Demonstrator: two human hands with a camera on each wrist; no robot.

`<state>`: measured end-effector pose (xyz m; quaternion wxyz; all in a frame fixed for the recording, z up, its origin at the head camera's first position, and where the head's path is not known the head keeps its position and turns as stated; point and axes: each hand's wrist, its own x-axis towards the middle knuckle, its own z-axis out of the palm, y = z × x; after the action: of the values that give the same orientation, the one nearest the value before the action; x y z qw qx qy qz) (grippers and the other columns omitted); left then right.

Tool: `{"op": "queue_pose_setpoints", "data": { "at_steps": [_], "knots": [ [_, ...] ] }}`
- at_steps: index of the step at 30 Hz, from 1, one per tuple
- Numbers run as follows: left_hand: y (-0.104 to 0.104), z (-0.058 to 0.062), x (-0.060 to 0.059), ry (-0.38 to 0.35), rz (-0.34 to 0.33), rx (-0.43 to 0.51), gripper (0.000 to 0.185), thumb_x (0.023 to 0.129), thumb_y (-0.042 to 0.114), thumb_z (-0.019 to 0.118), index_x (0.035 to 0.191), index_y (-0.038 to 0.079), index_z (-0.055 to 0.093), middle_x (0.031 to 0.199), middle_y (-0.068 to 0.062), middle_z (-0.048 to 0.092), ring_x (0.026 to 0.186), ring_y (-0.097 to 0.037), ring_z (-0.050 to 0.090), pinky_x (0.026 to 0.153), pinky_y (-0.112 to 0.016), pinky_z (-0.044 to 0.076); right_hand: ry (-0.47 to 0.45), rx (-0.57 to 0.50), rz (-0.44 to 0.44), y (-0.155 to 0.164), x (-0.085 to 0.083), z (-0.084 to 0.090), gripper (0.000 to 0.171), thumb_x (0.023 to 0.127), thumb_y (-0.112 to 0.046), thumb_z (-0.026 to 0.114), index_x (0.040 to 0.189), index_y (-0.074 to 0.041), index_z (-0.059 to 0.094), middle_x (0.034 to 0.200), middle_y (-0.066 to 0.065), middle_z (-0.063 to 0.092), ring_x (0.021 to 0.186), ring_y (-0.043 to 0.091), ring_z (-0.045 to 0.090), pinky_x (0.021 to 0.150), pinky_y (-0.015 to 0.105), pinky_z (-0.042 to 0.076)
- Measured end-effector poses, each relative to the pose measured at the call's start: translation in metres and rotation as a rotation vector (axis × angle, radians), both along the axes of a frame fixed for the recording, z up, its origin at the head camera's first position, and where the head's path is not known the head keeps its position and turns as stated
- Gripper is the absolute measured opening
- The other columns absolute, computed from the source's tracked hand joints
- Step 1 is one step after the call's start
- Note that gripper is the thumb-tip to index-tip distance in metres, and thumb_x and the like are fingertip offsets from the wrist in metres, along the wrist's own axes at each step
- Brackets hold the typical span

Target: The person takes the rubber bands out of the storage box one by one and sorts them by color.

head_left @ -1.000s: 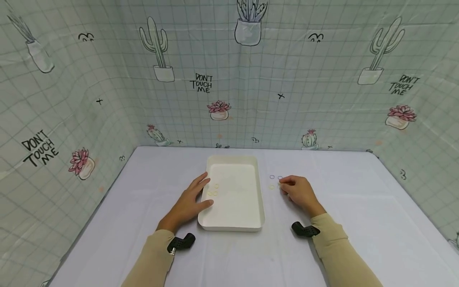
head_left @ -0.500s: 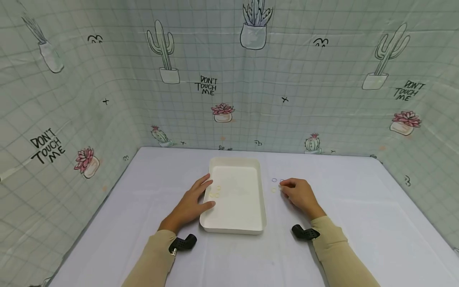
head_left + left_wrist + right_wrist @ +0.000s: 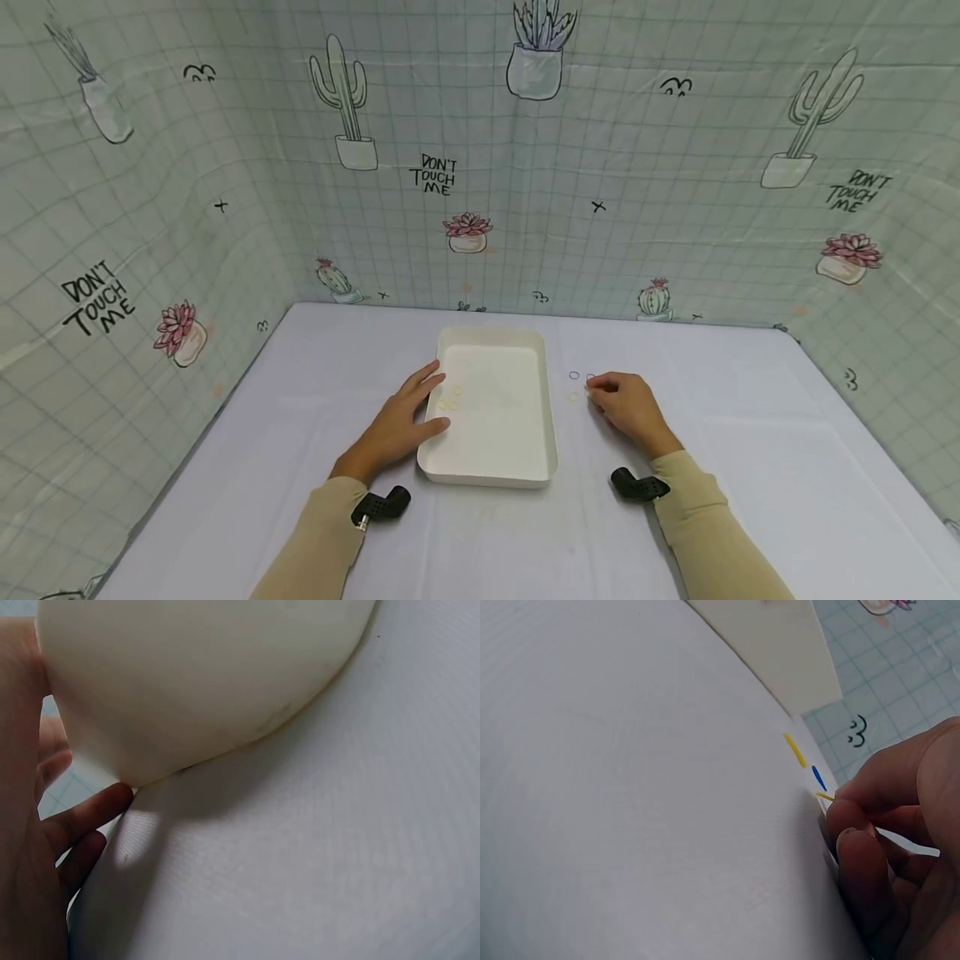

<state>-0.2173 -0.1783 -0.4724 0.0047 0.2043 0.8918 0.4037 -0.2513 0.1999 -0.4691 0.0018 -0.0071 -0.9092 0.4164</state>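
A shallow white tray (image 3: 498, 475) stands on the table with several thin yellow rings (image 3: 453, 406) lying inside its left half. My left hand (image 3: 397, 432) rests against the tray's left side, fingers spread along the rim and thumb over it. In the left wrist view, fingertips (image 3: 116, 796) touch the outer wall. Right of the tray, my right hand (image 3: 626, 408) pinches a small yellow rubber band (image 3: 824, 796) between thumb and index finger, just at the table surface. Beside these fingertips lie blue bands (image 3: 573, 375) and another yellow band (image 3: 573, 397).
A white cloth (image 3: 750, 467) covers the table. Behind it and at both sides hangs a gridded curtain (image 3: 540, 175) printed with cacti. Black camera mounts (image 3: 639, 485) are worn on both wrists.
The head view has shifted slightly. Both hands stay almost still; the tray and the bands lie as before.
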Motion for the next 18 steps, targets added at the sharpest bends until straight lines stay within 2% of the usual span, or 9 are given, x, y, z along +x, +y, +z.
{"op": "queue_pose_setpoints", "data": {
  "at_steps": [10, 18],
  "knots": [
    [0.0022, -0.0022, 0.001, -0.034, 0.009, -0.009, 0.077, 0.091, 0.033, 0.068, 0.156, 0.009, 0.036, 0.166, 0.004, 0.018, 0.151, -0.029, 0.018, 0.115, -0.061, 0.021, -0.048, -0.04, 0.001, 0.0055, 0.0018, 0.0005, 0.022, 0.094, -0.012, 0.063, 0.111, -0.001, 0.072, 0.077, 0.006, 0.064, 0.063, 0.017, 0.057, 0.056, 0.03, 0.051],
    [0.0024, 0.0013, 0.0015, -0.031, 0.009, -0.014, 0.076, 0.092, 0.034, 0.068, 0.157, 0.01, 0.035, 0.166, 0.005, 0.017, 0.151, -0.03, 0.018, 0.115, -0.063, 0.021, -0.064, -0.04, 0.009, 0.0082, 0.0049, 0.0034, 0.022, 0.094, -0.013, 0.064, 0.112, -0.002, 0.072, 0.083, 0.007, 0.066, 0.072, 0.017, 0.058, 0.06, 0.029, 0.053]
  ]
}}
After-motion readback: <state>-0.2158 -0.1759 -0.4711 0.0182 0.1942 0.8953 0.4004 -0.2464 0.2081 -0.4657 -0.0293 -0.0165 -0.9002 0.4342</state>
